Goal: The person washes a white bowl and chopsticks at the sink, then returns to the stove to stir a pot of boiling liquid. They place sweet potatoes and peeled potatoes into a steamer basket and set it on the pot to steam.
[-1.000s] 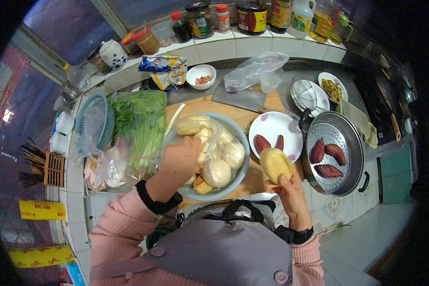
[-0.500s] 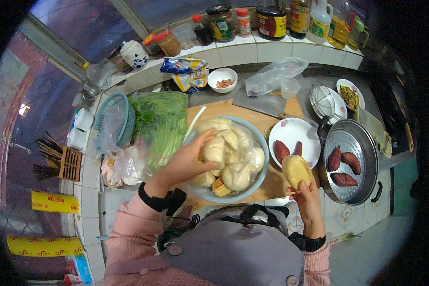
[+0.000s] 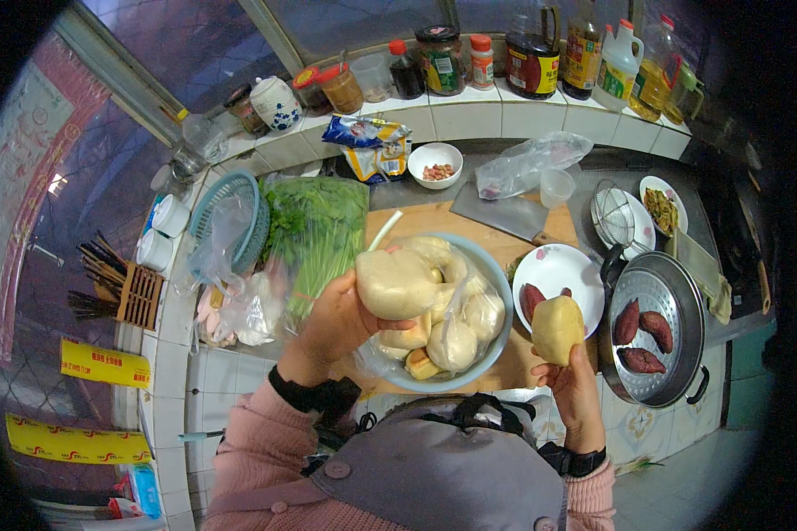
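Observation:
My left hand [image 3: 335,320] grips a large pale steamed bun [image 3: 397,285], raised over the left side of a light-blue basin [image 3: 503,341]. Inside the basin, several more steamed buns [image 3: 483,319] lie in a clear plastic bag; some show browned, flat sides. My right hand [image 3: 572,389] holds up a yellowish oval bun [image 3: 558,330] by its lower end, with fingers and thumb closed round it. Behind that bun is a white plate [image 3: 584,274] with purple sweet potatoes [image 3: 531,301], partly hidden. Farther right, a steamer pot [image 3: 695,305] holds 3 purple sweet potatoes [image 3: 656,331].
A cleaver [image 3: 500,212] lies on the wooden board [image 3: 416,217] behind the basin. Bagged leafy greens [image 3: 319,230] and a blue basket [image 3: 257,212] are at left. A bowl of peanuts [image 3: 436,166], a wire strainer [image 3: 613,212] and a row of bottles stand farther back.
My left hand has lifted a steamed bun out of the bag in the basin. My right hand still holds the yellowish bun, now turned more upright. The whole view has shifted slightly.

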A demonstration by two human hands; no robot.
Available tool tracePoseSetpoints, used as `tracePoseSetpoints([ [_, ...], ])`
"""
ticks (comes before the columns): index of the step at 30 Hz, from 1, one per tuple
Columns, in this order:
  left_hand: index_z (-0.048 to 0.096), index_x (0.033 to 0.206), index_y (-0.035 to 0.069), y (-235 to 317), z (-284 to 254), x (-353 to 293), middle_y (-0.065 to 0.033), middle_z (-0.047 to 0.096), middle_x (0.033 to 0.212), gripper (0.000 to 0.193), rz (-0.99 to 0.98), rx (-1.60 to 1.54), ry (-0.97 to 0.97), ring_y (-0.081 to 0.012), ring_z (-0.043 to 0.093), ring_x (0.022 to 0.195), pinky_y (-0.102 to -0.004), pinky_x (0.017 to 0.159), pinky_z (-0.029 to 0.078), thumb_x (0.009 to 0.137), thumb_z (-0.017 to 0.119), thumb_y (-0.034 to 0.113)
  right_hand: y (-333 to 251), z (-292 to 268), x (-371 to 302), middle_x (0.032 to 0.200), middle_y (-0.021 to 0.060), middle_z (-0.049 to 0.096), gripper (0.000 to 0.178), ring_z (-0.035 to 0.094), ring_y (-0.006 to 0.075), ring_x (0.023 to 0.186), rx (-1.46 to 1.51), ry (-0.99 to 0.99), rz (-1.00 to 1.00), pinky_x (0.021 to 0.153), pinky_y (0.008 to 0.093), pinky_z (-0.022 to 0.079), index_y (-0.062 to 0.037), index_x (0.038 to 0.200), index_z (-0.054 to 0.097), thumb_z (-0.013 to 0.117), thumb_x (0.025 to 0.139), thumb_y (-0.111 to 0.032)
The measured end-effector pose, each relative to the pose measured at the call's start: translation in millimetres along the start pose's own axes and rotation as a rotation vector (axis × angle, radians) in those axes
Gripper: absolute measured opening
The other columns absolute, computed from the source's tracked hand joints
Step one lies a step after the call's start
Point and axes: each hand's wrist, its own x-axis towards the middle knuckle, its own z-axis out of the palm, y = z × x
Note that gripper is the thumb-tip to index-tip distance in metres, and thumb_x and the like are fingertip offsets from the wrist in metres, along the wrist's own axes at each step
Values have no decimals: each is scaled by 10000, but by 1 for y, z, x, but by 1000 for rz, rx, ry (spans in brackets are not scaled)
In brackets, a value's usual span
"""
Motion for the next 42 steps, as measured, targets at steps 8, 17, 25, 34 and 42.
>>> tracePoseSetpoints([
  [8,305,1380,65,-14,-6,9,-117,430,1334,631,121,131,5,-246,444,1236,-390,1010,403,887,566,360,0,-7,0,1078,151,610,587,636,180,773,-36,6,7,620,267,478,-53,1288,436,419,933,-521],
  [17,292,1380,53,-22,44,17,-121,360,1398,697,124,585,-28,-208,386,1266,-346,1037,347,807,680,134,-3,-9,-5,1131,92,583,541,640,193,817,32,9,-27,637,266,487,-34,1327,385,518,932,-378],
  [25,377,1324,27,-44,94,43,-156,428,1286,710,312,1197,-303,-285,411,1216,-385,1037,313,706,716,108,-20,-36,-24,1158,88,583,528,643,173,887,-23,47,13,668,237,494,-61,1348,364,554,919,-303],
  [34,429,1295,22,-116,161,101,-142,489,1208,602,-21,994,-413,-235,479,1137,-331,968,386,766,698,124,-55,-125,-61,1004,22,594,537,557,102,782,-84,355,-13,638,241,449,-64,1284,473,519,915,-452],
  [42,464,1262,-15,-236,197,183,-155,580,1115,541,-227,737,-238,-209,578,1010,-308,880,460,831,677,233,-118,-242,-70,808,10,555,487,499,68,612,-476,564,106,525,203,405,-26,1186,487,529,911,-426],
])
